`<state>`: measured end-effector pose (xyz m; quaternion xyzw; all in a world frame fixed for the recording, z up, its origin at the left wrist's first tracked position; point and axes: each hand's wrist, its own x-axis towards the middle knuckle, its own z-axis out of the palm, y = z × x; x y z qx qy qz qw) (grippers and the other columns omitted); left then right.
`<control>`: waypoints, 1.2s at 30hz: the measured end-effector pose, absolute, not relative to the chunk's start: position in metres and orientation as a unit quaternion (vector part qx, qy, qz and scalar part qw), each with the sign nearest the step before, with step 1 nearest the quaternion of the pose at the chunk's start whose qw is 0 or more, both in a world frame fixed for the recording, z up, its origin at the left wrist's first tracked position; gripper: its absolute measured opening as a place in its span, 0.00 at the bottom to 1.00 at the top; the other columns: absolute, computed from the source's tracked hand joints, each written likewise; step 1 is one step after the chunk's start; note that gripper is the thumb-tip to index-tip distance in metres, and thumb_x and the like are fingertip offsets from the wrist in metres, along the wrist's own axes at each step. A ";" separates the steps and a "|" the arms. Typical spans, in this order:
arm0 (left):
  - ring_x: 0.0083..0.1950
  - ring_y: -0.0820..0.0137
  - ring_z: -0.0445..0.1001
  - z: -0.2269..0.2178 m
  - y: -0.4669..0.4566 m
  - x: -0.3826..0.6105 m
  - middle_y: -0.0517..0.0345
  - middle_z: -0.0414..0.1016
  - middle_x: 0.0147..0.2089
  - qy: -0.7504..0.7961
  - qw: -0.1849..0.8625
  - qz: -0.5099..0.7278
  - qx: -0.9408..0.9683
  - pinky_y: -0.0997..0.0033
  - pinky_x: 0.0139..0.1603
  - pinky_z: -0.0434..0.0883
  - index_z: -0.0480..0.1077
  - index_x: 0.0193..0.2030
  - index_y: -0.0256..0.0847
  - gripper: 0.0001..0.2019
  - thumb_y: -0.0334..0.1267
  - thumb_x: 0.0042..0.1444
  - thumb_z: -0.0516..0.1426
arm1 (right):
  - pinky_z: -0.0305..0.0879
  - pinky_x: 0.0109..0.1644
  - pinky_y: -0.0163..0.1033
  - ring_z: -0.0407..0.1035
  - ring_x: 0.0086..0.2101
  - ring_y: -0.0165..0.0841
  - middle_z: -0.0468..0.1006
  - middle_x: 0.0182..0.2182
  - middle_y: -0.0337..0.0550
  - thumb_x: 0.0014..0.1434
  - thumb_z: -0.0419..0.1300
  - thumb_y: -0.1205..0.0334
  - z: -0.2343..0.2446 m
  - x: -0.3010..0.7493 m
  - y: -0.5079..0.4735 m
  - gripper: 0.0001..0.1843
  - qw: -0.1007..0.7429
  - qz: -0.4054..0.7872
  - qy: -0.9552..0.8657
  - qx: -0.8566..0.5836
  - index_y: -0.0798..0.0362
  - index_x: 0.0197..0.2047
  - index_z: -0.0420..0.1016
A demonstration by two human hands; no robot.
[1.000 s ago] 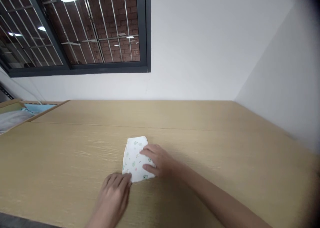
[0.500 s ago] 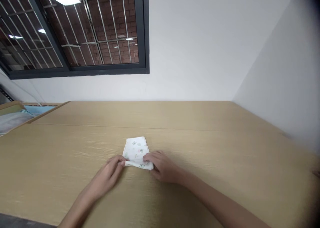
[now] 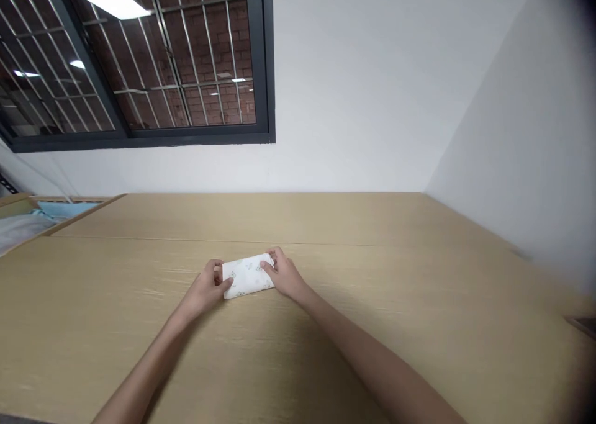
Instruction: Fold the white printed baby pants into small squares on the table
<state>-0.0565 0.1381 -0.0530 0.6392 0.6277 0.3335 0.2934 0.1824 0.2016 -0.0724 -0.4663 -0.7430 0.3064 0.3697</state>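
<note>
While both forearms reach out over the pale wood-grain bench (image 3: 395, 300), I have the left hand (image 3: 205, 289) closed on the left end of a small white folded cloth (image 3: 246, 277) with a faint coloured print. Thumb sits on top by the far corner. Fingers curl in against the near corner.

The right hand (image 3: 285, 275) is clamped on the opposite end. One digit is at the far edge. The other fingertips (image 3: 267, 264) are laid on the cloth's top face.

Cloth position: flat on the bench, about mid-width, held between the two hands. It lies just on the near side of the thin seam (image 3: 372, 245) that runs across the bench top. Its long side runs left to right, with the left end turned slightly nearer to me.

Surroundings: at the far left edge, a shallow wooden box (image 3: 69, 210) holds pale blue and white fabric. Above it, a dark-framed barred window (image 3: 139, 58) looks onto red brick, with ceiling lights mirrored in the glass. Plain white walls (image 3: 372, 89) meet in a corner beyond the bench's right end. A dark shape at the far right edge is too blurred to identify.
</note>
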 end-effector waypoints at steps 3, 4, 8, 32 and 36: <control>0.36 0.67 0.77 -0.056 0.146 -0.054 0.55 0.78 0.38 0.644 0.260 0.311 0.649 0.69 0.35 0.72 0.60 0.54 0.39 0.18 0.43 0.59 0.55 | 0.66 0.54 0.47 0.72 0.52 0.44 0.76 0.51 0.54 0.66 0.58 0.57 -0.084 0.175 0.210 0.16 0.376 0.279 -0.721 -0.511 0.51 0.55 0.63; 0.36 0.67 0.77 -0.056 0.148 -0.053 0.55 0.78 0.37 0.648 0.246 0.300 0.655 0.68 0.36 0.71 0.62 0.53 0.39 0.17 0.42 0.59 0.55 | 0.66 0.55 0.48 0.72 0.53 0.45 0.76 0.52 0.55 0.66 0.58 0.57 -0.087 0.174 0.211 0.16 0.372 0.270 -0.717 -0.524 0.52 0.55 0.63; 0.44 0.59 0.78 -0.050 0.153 -0.048 0.48 0.79 0.42 0.663 0.173 0.272 0.676 0.59 0.47 0.72 0.67 0.50 0.38 0.16 0.37 0.55 0.58 | 0.67 0.56 0.51 0.71 0.52 0.47 0.76 0.51 0.57 0.66 0.57 0.57 -0.087 0.173 0.207 0.19 0.368 0.217 -0.717 -0.551 0.55 0.57 0.64; 0.79 0.51 0.39 -0.114 0.144 -0.020 0.32 0.43 0.78 0.612 -0.026 0.197 0.765 0.39 0.75 0.51 0.41 0.76 0.27 0.39 0.57 0.70 0.41 | 0.44 0.75 0.55 0.46 0.72 0.46 0.53 0.72 0.61 0.70 0.49 0.51 -0.092 0.176 0.176 0.37 0.252 0.034 -0.887 -0.385 0.65 0.74 0.52; 0.78 0.44 0.43 -0.112 0.144 -0.027 0.26 0.46 0.76 0.621 -0.063 0.218 0.751 0.34 0.72 0.52 0.47 0.74 0.24 0.40 0.58 0.69 0.43 | 0.48 0.73 0.60 0.44 0.72 0.52 0.51 0.72 0.69 0.70 0.49 0.42 -0.095 0.178 0.177 0.44 0.281 0.036 -0.871 -0.401 0.69 0.74 0.47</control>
